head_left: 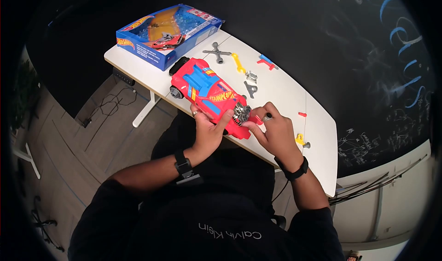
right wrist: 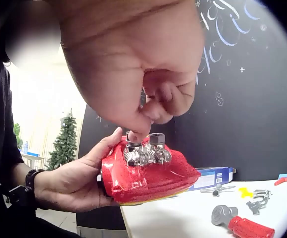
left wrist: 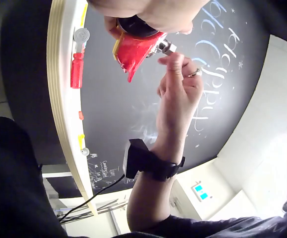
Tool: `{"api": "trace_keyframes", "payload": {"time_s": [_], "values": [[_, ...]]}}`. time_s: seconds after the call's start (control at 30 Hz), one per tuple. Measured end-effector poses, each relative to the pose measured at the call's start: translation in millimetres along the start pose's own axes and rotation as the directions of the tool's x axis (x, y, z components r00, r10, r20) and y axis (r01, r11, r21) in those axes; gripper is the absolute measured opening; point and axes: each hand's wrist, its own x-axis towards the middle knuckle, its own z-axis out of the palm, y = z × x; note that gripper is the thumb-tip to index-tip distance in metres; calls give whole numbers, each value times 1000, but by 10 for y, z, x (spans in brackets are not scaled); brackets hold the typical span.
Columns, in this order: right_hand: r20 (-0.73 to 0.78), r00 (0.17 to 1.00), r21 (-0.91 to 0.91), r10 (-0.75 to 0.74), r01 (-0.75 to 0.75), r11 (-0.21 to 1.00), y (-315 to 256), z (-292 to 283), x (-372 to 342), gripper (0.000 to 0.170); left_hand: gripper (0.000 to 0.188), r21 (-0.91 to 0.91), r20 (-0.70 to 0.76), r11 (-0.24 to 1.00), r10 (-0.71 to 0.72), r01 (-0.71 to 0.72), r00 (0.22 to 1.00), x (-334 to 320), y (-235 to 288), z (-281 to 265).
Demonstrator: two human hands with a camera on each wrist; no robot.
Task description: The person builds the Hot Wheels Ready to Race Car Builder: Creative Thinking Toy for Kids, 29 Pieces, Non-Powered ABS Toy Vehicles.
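Note:
A red toy car with blue panels is held up at the table's front edge by my left hand, thumb along its side. On its nose sits a chrome engine piece topped by grey hex bolt heads. My right hand reaches over the nose. Its thumb and bent forefinger pinch one grey bolt head on the engine, as the left wrist view also shows; the fingers partly hide this bolt in the right wrist view.
A toy hammer with a red handle lies near the car. Farther back are a grey cross wrench, a yellow wrench, chrome parts and a blue-red piece. The blue toy box stands at the far left.

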Motion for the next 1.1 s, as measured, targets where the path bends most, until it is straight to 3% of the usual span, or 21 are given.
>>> {"api": "trace_keyframes", "payload": {"time_s": [0.1,0.33,0.4,0.47,0.53,0.63,0.67,0.73,0.83,0.93,1.1], "values": [[-14,1000,66,-23,24,998,-121,-35,51,19,63,-30,-11,999,-17,16,1000,-3,7,17],[45,999,30,3,-4,1000,-14,41,-25,21,63,-5,31,998,-62,62,998,-43,-10,27],[-65,997,83,40,-35,996,-128,-53,6,22,63,-87,35,994,-57,60,998,-38,51,67],[-2,998,157,67,-65,985,-128,-50,-11,29,64,-69,50,996,-50,53,998,-35,17,38],[-9,999,160,-39,40,986,-46,34,-66,33,65,-54,72,997,-44,48,996,-36,-11,17],[-100,993,84,-58,66,994,-10,111,-109,29,66,-18,88,999,-26,28,996,-21,-17,19],[-97,994,85,-52,60,995,-51,85,-130,29,67,-36,107,999,-37,41,994,-24,1,29],[-113,981,145,155,-138,980,-210,-12,-159,24,67,-55,121,997,-51,58,991,-21,36,32],[-75,976,304,207,-175,936,-321,-75,-208,19,68,-43,172,996,-69,78,983,-20,47,18],[-183,968,278,172,-117,953,-227,41,-269,21,70,-28,156,998,-57,63,986,-39,29,26],[-186,969,268,162,-108,957,-217,69,-306,22,67,-14,204,994,-100,105,974,-68,70,26]]}}
